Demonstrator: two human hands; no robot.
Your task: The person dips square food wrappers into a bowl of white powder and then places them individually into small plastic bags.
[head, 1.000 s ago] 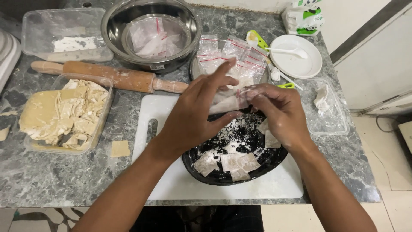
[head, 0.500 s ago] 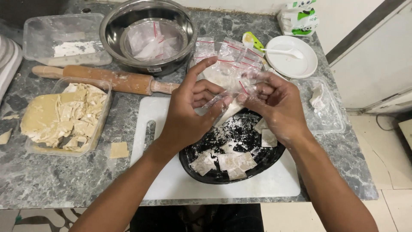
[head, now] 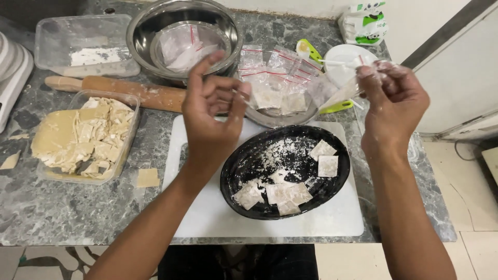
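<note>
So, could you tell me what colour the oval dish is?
Black oval dish, dusted white; head view.

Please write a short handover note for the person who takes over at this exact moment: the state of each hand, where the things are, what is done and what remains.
Left hand: raised over the white board, fingers loosely curled, holding nothing that I can see.
Right hand: raised at the right, pinching a small clear zip bag by one end.
Black dish: on the board, floured, with about six dusted dough squares inside.
Done: several filled bags lie on the metal plate behind the dish; more lie in the steel bowl.
Left: the squares in the dish are not bagged. Dough scraps sit in the plastic tub at the left.
</note>
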